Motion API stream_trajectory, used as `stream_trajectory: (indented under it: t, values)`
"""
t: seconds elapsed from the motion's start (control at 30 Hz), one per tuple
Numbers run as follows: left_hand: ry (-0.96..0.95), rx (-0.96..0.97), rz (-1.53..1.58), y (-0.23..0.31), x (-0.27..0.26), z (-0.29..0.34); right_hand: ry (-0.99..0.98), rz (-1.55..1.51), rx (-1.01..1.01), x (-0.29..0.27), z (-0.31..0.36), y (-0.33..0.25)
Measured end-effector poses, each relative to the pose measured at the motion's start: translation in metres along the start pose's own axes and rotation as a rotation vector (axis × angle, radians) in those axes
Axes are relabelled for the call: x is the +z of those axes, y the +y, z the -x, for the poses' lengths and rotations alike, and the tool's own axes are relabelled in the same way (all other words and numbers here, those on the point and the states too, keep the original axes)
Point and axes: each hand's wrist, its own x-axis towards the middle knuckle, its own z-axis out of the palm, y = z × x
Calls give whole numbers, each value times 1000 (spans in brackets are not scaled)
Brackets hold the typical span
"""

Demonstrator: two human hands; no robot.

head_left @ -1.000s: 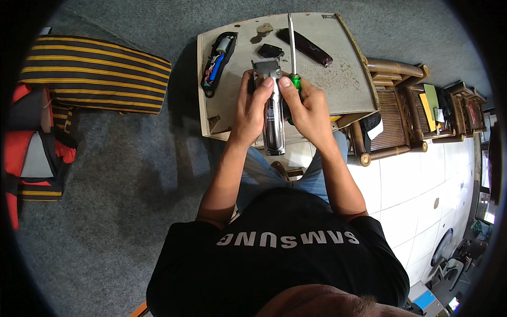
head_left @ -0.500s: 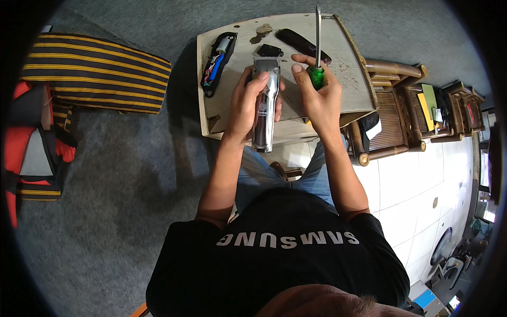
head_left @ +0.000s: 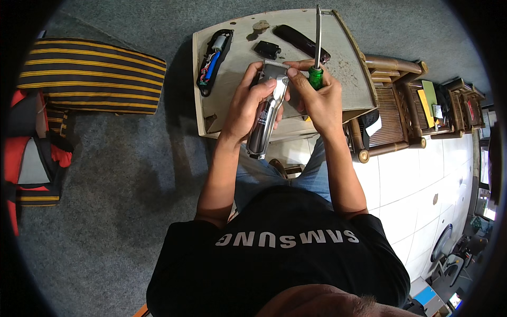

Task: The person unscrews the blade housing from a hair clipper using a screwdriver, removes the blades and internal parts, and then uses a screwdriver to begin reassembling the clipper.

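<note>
Left hand (head_left: 247, 108) is gripping a silver hair clipper (head_left: 268, 117) around its body, holding it above the near edge of the beige worktop (head_left: 346, 66), blade end pointing away. Right hand (head_left: 317, 100) is clasping a green-handled screwdriver (head_left: 316, 50), shaft pointing up and away, while its fingertips are touching the clipper's head. An opened clipper body (head_left: 213, 59) with exposed wiring, a black cover (head_left: 301, 42) and a small black part (head_left: 266, 49) are lying on the worktop. A striped cushion (head_left: 90, 76) is sitting on the grey carpet to the left.
</note>
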Motion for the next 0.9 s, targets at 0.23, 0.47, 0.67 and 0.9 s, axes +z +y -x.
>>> stream_trajectory:
  t: [0.23,0.47,0.67,0.9]
  values:
    - [1,4,2,-2,-2,0,-10,19,5,1,0,-1]
    - [0,4,10,-3,-2,0,-7,52,-31,-1,-1,4]
    - [0,2,22,-1,-1,2,-11,26,-57,2,0,-1]
    - [-1,-1,23,-1,-1,2,-3,51,-62,1,-2,3]
